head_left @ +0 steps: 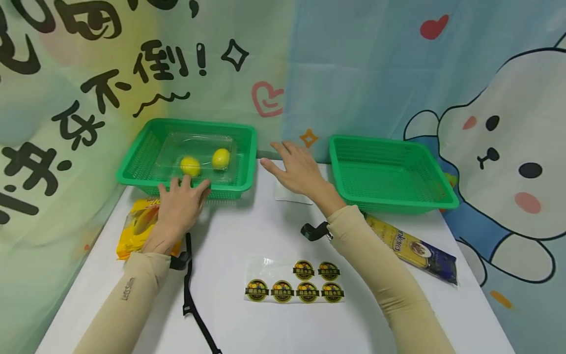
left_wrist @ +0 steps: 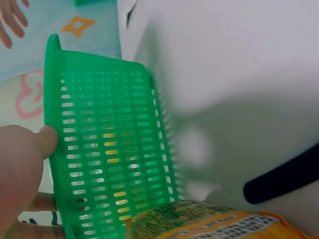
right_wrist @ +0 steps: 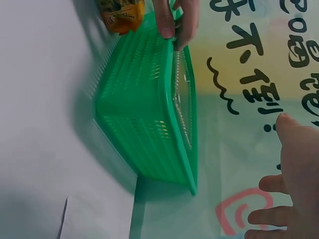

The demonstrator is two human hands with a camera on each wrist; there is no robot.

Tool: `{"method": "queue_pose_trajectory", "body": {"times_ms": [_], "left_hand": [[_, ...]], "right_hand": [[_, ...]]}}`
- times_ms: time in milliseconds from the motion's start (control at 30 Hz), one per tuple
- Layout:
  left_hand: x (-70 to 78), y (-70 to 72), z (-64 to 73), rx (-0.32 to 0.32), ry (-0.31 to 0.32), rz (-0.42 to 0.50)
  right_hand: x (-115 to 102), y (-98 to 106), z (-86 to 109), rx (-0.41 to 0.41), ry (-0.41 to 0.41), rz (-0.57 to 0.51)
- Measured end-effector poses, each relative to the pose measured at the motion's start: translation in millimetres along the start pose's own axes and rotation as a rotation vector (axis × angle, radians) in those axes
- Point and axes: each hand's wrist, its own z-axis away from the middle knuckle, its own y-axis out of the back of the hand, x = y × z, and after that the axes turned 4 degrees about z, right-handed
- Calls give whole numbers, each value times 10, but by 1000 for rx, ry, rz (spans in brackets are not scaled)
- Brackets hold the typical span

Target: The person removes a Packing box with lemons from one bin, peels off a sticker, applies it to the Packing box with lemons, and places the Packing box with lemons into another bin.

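On the left of the table stands a green basket with a clear plastic box inside. Two yellow fruits like lemons, one lemon and another lemon, show in the box. My left hand holds the basket's near rim, with the thumb on one side and fingers over the other. Fingers spread, my right hand hovers empty to the right of that basket, above a small white packet on the table.
A second green basket stands at the right. Before it lies a yellow and blue packet; a yellow bag lies under my left forearm. A sheet of round stickers and a black strap lie nearer the front.
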Motion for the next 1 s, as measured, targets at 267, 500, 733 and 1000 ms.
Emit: {"method": "queue_pose_trajectory", "body": {"times_ms": [267,500,733,1000], "left_hand": [[-15,118,97,14,2,8],[72,76,26,1,-19,16],[134,54,-21,-55,-6,12],[119,115,5,-114,32,18]], "right_hand": [[-275,-142,-245,-71,19,-82],[-330,-253,-431,-86,9,-317],[-476,-361,-572,-62,-117,-531],[-762,-528,-734,-81,-249,-537]]}}
